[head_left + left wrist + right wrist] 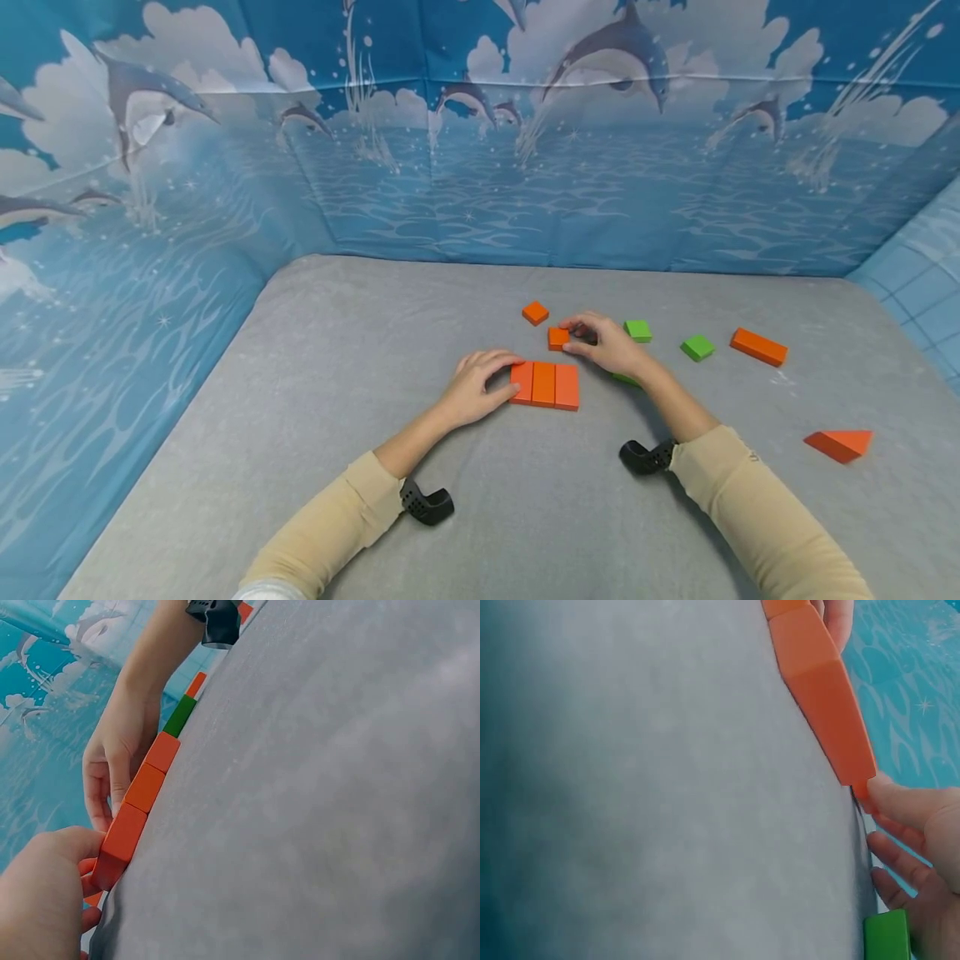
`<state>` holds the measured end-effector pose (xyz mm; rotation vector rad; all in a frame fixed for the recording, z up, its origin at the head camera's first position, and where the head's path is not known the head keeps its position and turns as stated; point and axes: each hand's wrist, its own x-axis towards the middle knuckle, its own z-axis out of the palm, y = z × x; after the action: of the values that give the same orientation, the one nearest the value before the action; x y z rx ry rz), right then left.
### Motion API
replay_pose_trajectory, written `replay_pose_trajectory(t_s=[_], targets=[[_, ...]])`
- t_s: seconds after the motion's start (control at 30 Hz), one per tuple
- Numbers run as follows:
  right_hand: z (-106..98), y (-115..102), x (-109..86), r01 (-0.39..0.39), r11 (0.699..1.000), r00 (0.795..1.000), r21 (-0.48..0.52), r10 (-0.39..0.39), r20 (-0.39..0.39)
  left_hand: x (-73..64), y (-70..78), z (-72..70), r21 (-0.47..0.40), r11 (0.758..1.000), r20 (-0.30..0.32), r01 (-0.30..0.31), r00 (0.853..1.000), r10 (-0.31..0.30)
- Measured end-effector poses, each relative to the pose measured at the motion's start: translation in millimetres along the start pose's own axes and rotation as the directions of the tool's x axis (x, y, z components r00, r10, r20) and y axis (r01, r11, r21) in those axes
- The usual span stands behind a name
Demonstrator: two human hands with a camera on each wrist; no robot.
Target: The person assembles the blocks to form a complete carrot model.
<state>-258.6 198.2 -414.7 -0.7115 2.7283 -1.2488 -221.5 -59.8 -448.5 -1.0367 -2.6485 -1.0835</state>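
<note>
Three orange blocks [543, 385] lie side by side in a flat row on the grey cloth. My left hand [474, 389] holds the left block of the row, thumb at its near side and index finger at its far corner. Just behind the row, a small orange block [557, 338] is pinched between the thumb and fingers of my right hand [611, 346]. In the right wrist view my right thumb touches that small block [862, 793], which is mostly hidden behind the row. The left wrist view shows the row's end block [122, 844] against my left fingers.
Another small orange block [535, 312] lies farther back. Green blocks [637, 331] [697, 347] lie right of my right hand, with one partly hidden under it. A long orange block [759, 347] and an orange triangular block [840, 445] lie farther right. Dolphin-print curtains [480, 192] surround the surface.
</note>
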Motion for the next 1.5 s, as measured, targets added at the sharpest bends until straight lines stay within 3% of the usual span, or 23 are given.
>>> replay_pose_trajectory(t_s=[0.3, 0.6, 0.83, 1.03, 1.5], targets=[[3, -23, -16.8, 0.05, 0.999, 0.999, -0.005, -0.05, -0.016, 0.1, 2.1, 0.4, 0.004, 1.0, 0.008, 0.003, 1.0, -0.003], [23, -48, -45.9, 0.108, 0.994, 0.994, 0.017, -0.108, 0.005, 0.4, 1.3, 1.5, 0.0, 1.0, -0.001, -0.002, 1.0, 0.002], [39, -63, -59.1, 0.11, 0.993, 0.992, 0.047, -0.113, 0.048, 0.3, 1.4, 1.2, 0.012, 1.0, -0.004, 0.001, 1.0, -0.001], [50, -66, -63.5, 0.177, 0.983, 0.984, -0.043, -0.176, 0.029, -0.3, 1.8, 0.5, 0.008, 1.0, 0.004, 0.011, 1.0, -0.011], [61, -61, -65.8, 0.15, 0.974, 0.988, -0.17, -0.155, -0.018, -0.3, 0.7, 1.1, 0.008, 1.0, 0.002, 0.016, 1.0, -0.016]])
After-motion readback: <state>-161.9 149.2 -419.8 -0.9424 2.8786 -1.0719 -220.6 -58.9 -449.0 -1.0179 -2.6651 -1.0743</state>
